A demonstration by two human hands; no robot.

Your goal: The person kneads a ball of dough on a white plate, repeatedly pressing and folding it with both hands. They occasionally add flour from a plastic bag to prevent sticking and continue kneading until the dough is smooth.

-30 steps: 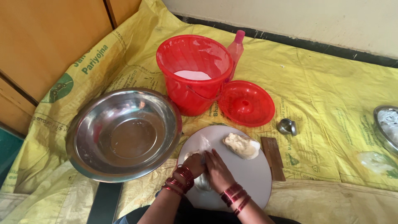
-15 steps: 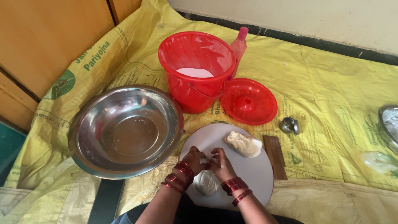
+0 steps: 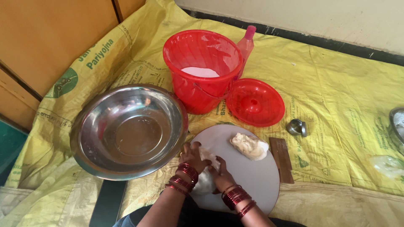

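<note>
1. Steel mixing bowl (image 3: 128,130), wide, round and polished, lies at the left on the yellow printed plastic sheet (image 3: 336,96); nothing visible inside it.
2. Red plastic bucket (image 3: 202,69), upright behind the bowl, holds white flour (image 3: 200,72) at its bottom.
3. Left hand (image 3: 192,156), red bangles at the wrist, is curled with fingers bent down, pressing on the small pale dough piece (image 3: 209,156) at the near left of the board.
4. Small pale dough piece lies on the round grey rolling board (image 3: 256,180), caught between both hands and partly hidden by them.
5. Right hand (image 3: 221,174), also bangled, is cupped against the same piece, touching the left hand; its fingertips are out of sight.
6. Pink-capped plastic bottle (image 3: 246,42) stands just behind the bucket's right rim.
7. Red domed plastic lid (image 3: 255,102) rests upturned just right of the bucket.
8. Larger lump of white dough (image 3: 249,146) sits on the board's far right part, apart from the hands.
9. Brown wooden strip (image 3: 281,159) lies just beside the board's right edge.
10. Small steel cup (image 3: 296,127) lies tipped on its side, near the lid.
</note>
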